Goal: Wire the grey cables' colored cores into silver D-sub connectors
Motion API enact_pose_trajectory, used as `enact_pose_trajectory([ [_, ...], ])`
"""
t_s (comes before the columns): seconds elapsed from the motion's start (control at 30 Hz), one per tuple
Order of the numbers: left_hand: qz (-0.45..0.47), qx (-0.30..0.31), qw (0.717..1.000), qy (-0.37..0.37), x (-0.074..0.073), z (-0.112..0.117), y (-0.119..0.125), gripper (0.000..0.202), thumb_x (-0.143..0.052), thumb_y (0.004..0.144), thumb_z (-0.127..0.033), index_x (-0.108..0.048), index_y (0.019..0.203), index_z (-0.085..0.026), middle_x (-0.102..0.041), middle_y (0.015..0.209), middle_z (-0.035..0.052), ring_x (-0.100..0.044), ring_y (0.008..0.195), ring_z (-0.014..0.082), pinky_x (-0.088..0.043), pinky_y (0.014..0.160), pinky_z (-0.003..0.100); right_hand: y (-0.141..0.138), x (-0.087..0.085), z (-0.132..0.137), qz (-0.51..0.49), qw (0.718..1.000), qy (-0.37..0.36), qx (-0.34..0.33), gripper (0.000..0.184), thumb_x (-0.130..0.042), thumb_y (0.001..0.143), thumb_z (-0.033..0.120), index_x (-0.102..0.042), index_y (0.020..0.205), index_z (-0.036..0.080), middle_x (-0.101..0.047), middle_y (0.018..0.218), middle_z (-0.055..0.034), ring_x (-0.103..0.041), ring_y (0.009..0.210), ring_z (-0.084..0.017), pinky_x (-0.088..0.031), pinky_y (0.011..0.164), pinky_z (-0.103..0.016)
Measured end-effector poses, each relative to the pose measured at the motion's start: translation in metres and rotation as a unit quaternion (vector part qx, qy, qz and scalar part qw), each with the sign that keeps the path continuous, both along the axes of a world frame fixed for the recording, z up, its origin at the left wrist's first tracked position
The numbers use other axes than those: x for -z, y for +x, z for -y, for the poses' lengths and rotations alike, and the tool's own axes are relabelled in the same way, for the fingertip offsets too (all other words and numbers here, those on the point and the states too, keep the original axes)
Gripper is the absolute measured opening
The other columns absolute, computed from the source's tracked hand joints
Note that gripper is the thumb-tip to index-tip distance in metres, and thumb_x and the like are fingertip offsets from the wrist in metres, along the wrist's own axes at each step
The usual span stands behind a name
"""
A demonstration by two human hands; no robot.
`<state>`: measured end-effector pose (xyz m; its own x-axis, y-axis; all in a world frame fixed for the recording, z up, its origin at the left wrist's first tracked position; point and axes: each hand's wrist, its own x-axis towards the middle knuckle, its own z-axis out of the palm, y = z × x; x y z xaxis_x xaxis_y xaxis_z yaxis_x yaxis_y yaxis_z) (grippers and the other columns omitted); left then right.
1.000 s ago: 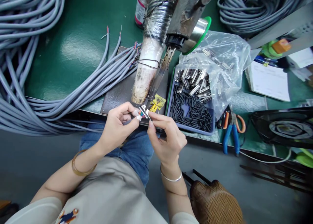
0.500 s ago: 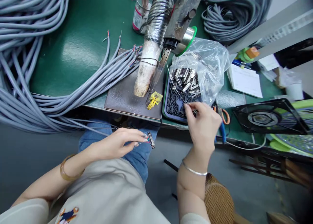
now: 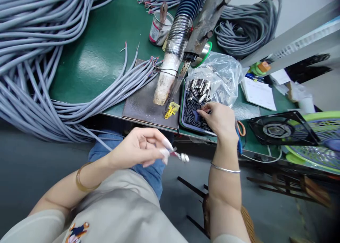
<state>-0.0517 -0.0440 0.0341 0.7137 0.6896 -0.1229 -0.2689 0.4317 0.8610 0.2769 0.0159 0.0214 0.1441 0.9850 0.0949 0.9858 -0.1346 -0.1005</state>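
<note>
A: ok, where's the wired connector (image 3: 183,157) being held here?

B: Just past the fingertips of the left hand (image 3: 134,149), above the floor (image 3: 170,186) in front of the counter (image 3: 79,69). That grip is closed, thumb and fingers pinched on the wires (image 3: 174,153) right behind it. The connector is blurred, so its long axis can't be made out, but it's pointed rightward and slightly down, away from the fingers.

A: and the right hand (image 3: 219,120)?

B: It's held over the tray (image 3: 196,129), thumb and fingertips close together at the short black tubes (image 3: 189,112). Whether one is pinched there can't be told; too small, and partly covered by the fingers.

A: so which hand is nearer the tubes?

B: The right, no contest. The left is well apart, down and to the left, off the counter edge. From the left grip, the tray is found up and to the right. The tubes are jumbled, no shared axis.

A: anything crowded around there?

B: Loose metal connectors (image 3: 198,86) are heaped at the tray's far end, a clear plastic bag (image 3: 227,78) is spread beside them, and a yellow clip (image 3: 172,110) is parked near the tray's left side.
</note>
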Motion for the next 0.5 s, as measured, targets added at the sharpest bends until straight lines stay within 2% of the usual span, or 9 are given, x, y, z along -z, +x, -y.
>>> enact_pose_trajectory([
  [0.03,0.016,-0.038,0.997,-0.061,0.009,0.002,0.000,0.024,-0.081,0.081,-0.035,-0.068,0.089,-0.016,-0.072,0.068,0.0026,-0.044,0.036,0.0044,-0.030,0.036,0.019,-0.002,0.000,-0.001,0.008,1.000,-0.004,0.015,0.013,-0.068,0.084,0.030,-0.064,0.075,0.022,-0.072,0.084,-0.0103,-0.061,0.077,-0.025,-0.038,0.071,-0.037],
  [0.1,0.018,-0.118,0.985,-0.122,0.030,0.005,0.001,0.033,-0.083,0.079,-0.038,-0.063,0.094,-0.017,-0.071,0.070,-0.0001,-0.043,0.034,0.0028,-0.029,0.035,0.017,-0.006,0.001,-0.002,0.000,0.999,-0.008,0.031,0.007,-0.067,0.083,0.026,-0.065,0.077,0.022,-0.074,0.086,-0.0090,-0.063,0.079,-0.025,-0.040,0.073,-0.036],
  [0.17,-0.001,-0.187,0.973,-0.132,0.049,0.008,0.002,0.039,-0.085,0.078,-0.037,-0.058,0.100,-0.018,-0.069,0.070,-0.0025,-0.044,0.034,0.0022,-0.029,0.034,0.015,-0.008,0.001,0.000,-0.024,0.999,-0.005,0.025,0.004,-0.065,0.082,0.025,-0.066,0.080,0.022,-0.075,0.087,-0.0082,-0.065,0.081,-0.026,-0.041,0.074,-0.037],
  [0.23,-0.018,-0.221,0.967,-0.122,0.061,0.009,0.002,0.039,-0.085,0.078,-0.037,-0.057,0.098,-0.018,-0.068,0.070,-0.0034,-0.044,0.035,0.0020,-0.028,0.034,0.015,-0.009,0.002,0.003,-0.041,0.999,0.003,0.019,0.005,-0.063,0.081,0.026,-0.066,0.081,0.022,-0.075,0.089,-0.0083,-0.066,0.083,-0.026,-0.043,0.076,-0.037],
  [0.33,-0.033,-0.230,0.969,-0.085,0.063,0.006,0.004,0.033,-0.083,0.078,-0.037,-0.061,0.091,-0.017,-0.067,0.069,-0.0024,-0.045,0.036,0.0022,-0.030,0.035,0.015,-0.009,0.004,0.006,-0.063,0.998,0.020,0.012,0.010,-0.062,0.081,0.028,-0.068,0.085,0.021,-0.076,0.090,-0.0094,-0.066,0.084,-0.026,-0.044,0.078,-0.038],
  [0.5,-0.039,-0.242,0.969,0.007,0.049,0.001,0.014,0.028,-0.085,0.074,-0.031,-0.070,0.090,-0.014,-0.066,0.070,-0.0011,-0.048,0.047,0.0030,-0.037,0.043,0.015,-0.014,0.005,0.005,-0.087,0.996,0.033,0.014,0.013,-0.063,0.082,0.030,-0.069,0.087,0.020,-0.077,0.091,-0.0098,-0.065,0.077,-0.024,-0.046,0.079,-0.037],
])
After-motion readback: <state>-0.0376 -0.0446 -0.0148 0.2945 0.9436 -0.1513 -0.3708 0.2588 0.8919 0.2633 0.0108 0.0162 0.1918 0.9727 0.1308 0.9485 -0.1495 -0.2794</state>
